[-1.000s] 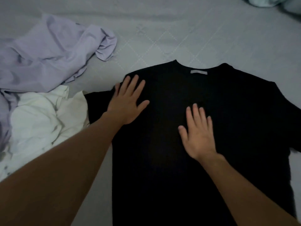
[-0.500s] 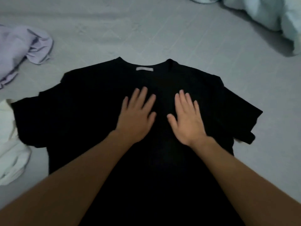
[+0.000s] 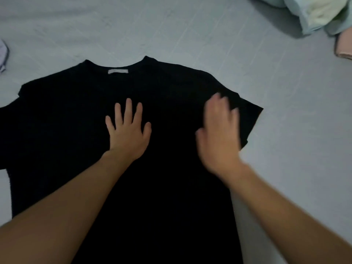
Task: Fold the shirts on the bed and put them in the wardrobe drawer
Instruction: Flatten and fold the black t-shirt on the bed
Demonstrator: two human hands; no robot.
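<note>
A black T-shirt (image 3: pixel 72 119) lies spread flat on the grey bed sheet (image 3: pixel 190 31), collar away from me, with a pale label at the neck. My left hand (image 3: pixel 128 130) rests flat on the chest of the shirt, fingers spread. My right hand (image 3: pixel 219 134) is blurred with motion and lies over the shirt's right side, by the right sleeve, fingers apart and holding nothing.
A bundle of pale green and cream fabric (image 3: pixel 314 14) lies at the top right corner, with a pinkish item (image 3: pixel 344 46) beside it at the right edge. A sliver of lilac cloth (image 3: pixel 2 56) shows at the left edge.
The view has swung right, so the lilac and white clothes have left the frame. My left hand has stayed on the chest while my right hand has swept right toward the sleeve.
</note>
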